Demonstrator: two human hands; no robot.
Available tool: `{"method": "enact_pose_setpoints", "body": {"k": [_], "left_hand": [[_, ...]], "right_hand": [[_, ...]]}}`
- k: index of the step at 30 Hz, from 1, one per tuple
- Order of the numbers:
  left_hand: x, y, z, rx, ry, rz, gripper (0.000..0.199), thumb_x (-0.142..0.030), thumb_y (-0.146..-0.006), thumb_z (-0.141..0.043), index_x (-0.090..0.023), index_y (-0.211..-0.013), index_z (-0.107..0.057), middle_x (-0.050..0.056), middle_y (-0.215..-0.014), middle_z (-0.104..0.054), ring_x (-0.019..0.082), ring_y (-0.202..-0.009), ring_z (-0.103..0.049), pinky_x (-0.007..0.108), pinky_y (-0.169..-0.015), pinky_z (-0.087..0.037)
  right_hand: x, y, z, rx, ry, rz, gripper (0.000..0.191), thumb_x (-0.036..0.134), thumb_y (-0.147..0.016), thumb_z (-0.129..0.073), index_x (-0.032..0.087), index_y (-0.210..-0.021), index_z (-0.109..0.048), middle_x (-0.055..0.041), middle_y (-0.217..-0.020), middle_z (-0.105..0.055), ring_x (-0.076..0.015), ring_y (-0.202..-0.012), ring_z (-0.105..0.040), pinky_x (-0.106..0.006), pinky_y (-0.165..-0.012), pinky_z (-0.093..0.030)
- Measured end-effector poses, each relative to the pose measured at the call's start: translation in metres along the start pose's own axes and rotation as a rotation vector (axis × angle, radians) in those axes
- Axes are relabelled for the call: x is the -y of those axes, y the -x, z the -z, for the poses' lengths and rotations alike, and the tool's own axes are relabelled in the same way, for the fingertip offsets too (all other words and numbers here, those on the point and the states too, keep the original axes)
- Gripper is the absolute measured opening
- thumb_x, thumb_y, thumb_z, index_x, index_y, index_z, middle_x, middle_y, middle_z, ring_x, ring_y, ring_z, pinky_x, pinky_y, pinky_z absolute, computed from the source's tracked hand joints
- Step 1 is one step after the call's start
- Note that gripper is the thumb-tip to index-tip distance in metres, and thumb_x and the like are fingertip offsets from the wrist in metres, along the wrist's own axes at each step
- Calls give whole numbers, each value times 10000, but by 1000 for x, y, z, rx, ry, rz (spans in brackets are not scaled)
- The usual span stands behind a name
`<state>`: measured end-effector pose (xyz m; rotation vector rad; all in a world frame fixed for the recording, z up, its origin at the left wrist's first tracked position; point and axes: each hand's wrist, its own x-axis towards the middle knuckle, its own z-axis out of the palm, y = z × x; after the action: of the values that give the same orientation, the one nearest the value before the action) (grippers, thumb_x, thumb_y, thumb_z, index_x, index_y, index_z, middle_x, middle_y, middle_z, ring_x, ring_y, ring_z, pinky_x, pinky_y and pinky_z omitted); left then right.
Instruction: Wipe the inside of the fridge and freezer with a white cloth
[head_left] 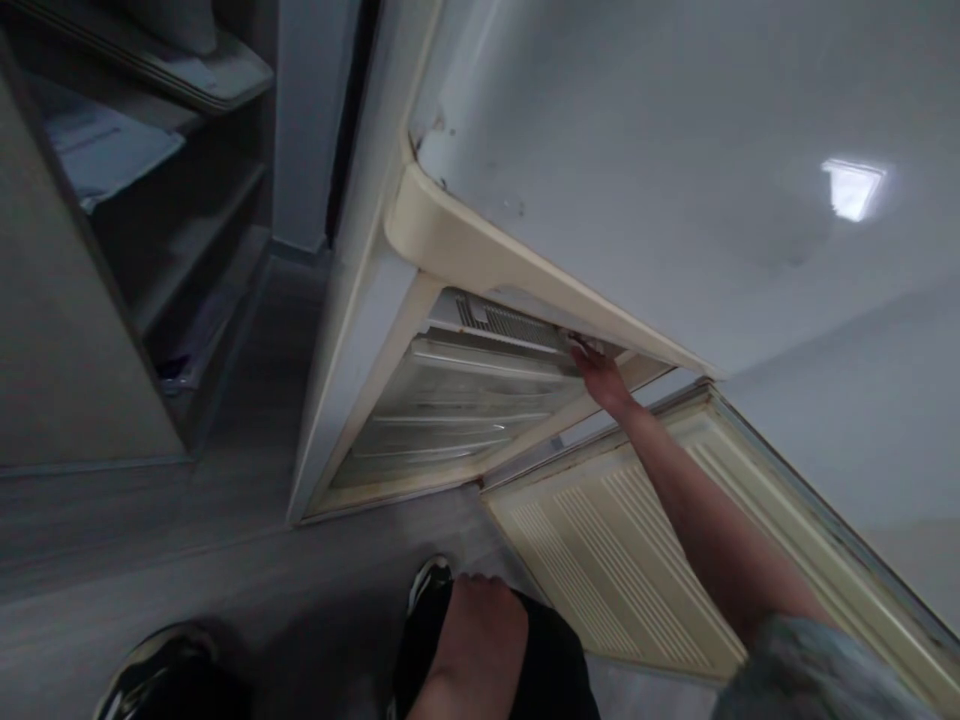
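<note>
A white, upright fridge or freezer cabinet (352, 390) stands in front of me with its lower compartment open. My right hand (596, 368) reaches inside, up under the top edge at the right. Its fingers are bent around a small pale part there that is too dim to make out. Beside them runs a slotted grille strip (517, 325), with pale drawer fronts (465, 390) below it. The cream ribbed door (600, 550) is swung out under my right forearm. My left hand (480, 630) rests on my dark-trousered knee, its fingers hidden past the knuckles.
At the left, an open shelf unit (199, 250) holds papers (112, 145) and other items. Grey plank flooring (247, 510) lies between it and the cabinet. My shoes (431, 578) are at the bottom. A bright light reflects in the glossy upper door (637, 150).
</note>
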<state>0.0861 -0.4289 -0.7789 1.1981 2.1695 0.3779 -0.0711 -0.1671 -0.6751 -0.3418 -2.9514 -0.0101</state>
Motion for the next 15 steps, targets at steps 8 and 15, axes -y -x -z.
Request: {"method": "enact_pose_setpoints", "body": {"k": [8, 15], "left_hand": [[-1, 2, 12, -11, -39, -67, 446, 57, -849, -382, -70, -1045, -763, 211, -1020, -740, 334, -1015, -710, 475, -905, -546], [28, -12, 49, -298, -33, 26, 360, -15, -869, -429, -113, -1046, -726, 175, -1032, -724, 314, -937, -718, 433, -816, -546]], "right_hand": [[109, 14, -14, -195, -407, 310, 417, 358, -1019, -386, 242, -1278, -692, -39, -1385, -631, -219, -1374, -506, -401, -1218, -319], [108, 38, -11, -290, -659, 174, 402, 439, -1017, -384, 221, -1094, -714, -74, -1063, -728, -241, -1059, -654, -383, -987, -478]]}}
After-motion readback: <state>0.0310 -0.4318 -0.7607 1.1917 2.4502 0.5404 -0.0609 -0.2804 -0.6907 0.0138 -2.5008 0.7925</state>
